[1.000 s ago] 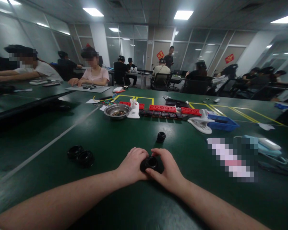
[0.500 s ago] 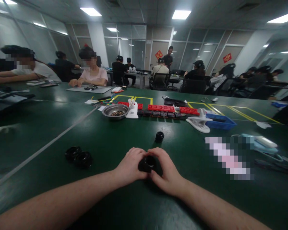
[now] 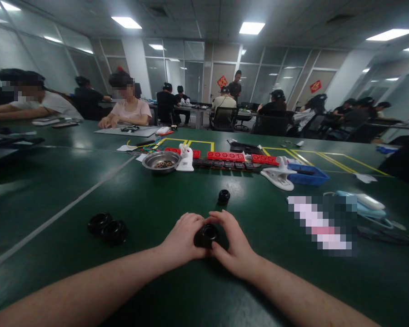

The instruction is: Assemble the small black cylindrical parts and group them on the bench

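Between my two hands, low over the green table [image 3: 170, 200], is a black round part with a hole through its middle [image 3: 210, 232]. My left hand [image 3: 184, 236] curls around its left side, thumb at the near edge. From the right, my right hand [image 3: 233, 243] holds it between bent fingers and thumb; the thumb lies against the front of the part. A smaller black ringed part [image 3: 224, 197] stands just beyond my hands. Off to the left, two black ring-shaped parts, one [image 3: 100, 223] partly behind the other [image 3: 114, 232], lie touching.
Farther back are a metal bowl [image 3: 161, 162] of small pieces, a row of red blocks [image 3: 225, 156], white clip stands [image 3: 186, 159] and a blue tray [image 3: 308, 175]. A blurred pink item [image 3: 322, 225] and a light-blue object [image 3: 359, 204] lie right. People sit across the room.
The view has shifted slightly, so the table items appear a little lower and farther left. Both hands stay around the black part, with their grip nearly the same.
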### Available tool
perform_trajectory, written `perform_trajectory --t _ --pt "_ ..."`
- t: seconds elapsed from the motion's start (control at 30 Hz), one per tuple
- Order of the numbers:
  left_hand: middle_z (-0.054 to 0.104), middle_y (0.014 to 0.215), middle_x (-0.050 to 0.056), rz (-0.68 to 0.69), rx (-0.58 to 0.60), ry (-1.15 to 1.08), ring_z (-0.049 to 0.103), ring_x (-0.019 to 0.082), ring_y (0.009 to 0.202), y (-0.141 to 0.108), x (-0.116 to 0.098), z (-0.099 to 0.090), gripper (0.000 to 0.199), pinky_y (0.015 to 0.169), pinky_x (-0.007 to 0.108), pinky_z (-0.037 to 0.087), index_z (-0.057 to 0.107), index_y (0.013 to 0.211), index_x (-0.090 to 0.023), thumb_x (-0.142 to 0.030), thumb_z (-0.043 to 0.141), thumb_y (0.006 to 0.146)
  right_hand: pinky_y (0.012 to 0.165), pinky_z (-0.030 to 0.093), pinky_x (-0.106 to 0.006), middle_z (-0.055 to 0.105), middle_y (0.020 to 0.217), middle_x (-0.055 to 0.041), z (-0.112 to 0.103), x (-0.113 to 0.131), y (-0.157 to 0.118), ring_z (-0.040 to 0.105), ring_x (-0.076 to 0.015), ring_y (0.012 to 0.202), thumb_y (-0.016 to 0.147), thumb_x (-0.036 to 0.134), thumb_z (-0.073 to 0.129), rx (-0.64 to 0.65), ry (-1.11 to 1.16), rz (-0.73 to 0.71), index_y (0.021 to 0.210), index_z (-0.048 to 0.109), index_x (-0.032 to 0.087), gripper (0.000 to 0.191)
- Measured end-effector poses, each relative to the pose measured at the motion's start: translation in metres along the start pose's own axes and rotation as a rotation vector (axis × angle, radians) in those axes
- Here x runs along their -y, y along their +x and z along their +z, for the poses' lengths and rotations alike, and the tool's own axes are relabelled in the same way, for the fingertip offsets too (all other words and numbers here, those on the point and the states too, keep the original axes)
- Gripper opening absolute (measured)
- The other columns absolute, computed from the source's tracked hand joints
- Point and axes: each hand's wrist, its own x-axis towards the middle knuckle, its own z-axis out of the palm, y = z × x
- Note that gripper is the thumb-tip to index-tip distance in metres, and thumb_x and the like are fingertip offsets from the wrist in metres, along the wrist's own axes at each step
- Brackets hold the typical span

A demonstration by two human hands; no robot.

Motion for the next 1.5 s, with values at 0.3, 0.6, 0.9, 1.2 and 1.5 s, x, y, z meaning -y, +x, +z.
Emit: perform_trajectory --t 0.3,0.6,0.9,1.2,1.5 --pt "0.055 0.097 0.005 0.013 0.018 0.023 0.049 0.024 0.091 0.0003 -0.0003 -0.0008 0.039 0.083 0.039 0.039 0.055 0.09 -0.019 -0.034 0.069 0.057 0.089 0.038 -0.049 0.054 0.102 -0.0105 0.002 0.0004 0.0009 0.05 -0.0269 0.098 0.067 0.028 0.06 -0.05 -0.054 0.108 0.114 0.037 0.018 0.053" --pt "0.055 0.097 0.005 0.021 0.013 0.012 0.049 0.024 0.092 0.0003 0.0006 -0.0013 0.039 0.084 0.04 0.039 0.055 0.087 -0.019 -0.04 0.069 0.058 0.1 0.023 -0.053 0.04 0.125 -0.014 -0.0008 -0.0009 0.0001 0.035 -0.0294 0.118 0.069 0.027 0.054 0.001 -0.031 0.022 0.125 0.026 0.017 0.063" --pt "0.055 0.098 0.005 0.009 0.014 0.0 0.049 0.024 0.094 0.0 0.0004 -0.0005 0.049 0.086 0.04 0.038 0.052 0.1 -0.019 -0.038 0.07 0.058 0.097 0.029 -0.05 0.051 0.113 -0.0093 0.0007 -0.0003 0.0001 0.048 -0.025 0.107 0.069 0.017 0.05 0.025 0.077 0.028 0.119 0.032 0.021 0.054" --pt "0.056 0.093 0.005 0.047 0.016 0.037 0.049 0.023 0.088 0.0015 -0.001 -0.0013 0.036 0.082 0.038 0.039 0.055 0.085 -0.017 -0.038 0.069 0.059 0.088 0.039 -0.047 0.049 0.11 -0.0126 0.004 -0.0034 0.0012 0.047 -0.0282 0.104 0.065 0.031 0.064 -0.098 -0.018 0.145 0.115 0.037 0.018 0.058" --pt "0.055 0.095 0.004 0.025 0.009 0.019 0.049 0.023 0.091 0.0012 -0.0011 -0.0009 0.04 0.084 0.039 0.038 0.055 0.088 -0.018 -0.039 0.069 0.058 0.095 0.033 -0.046 0.042 0.122 -0.0116 0.0007 -0.0017 -0.0008 0.04 -0.0263 0.115 0.07 0.018 0.051 0.007 0.08 0.01 0.125 0.027 0.019 0.059"
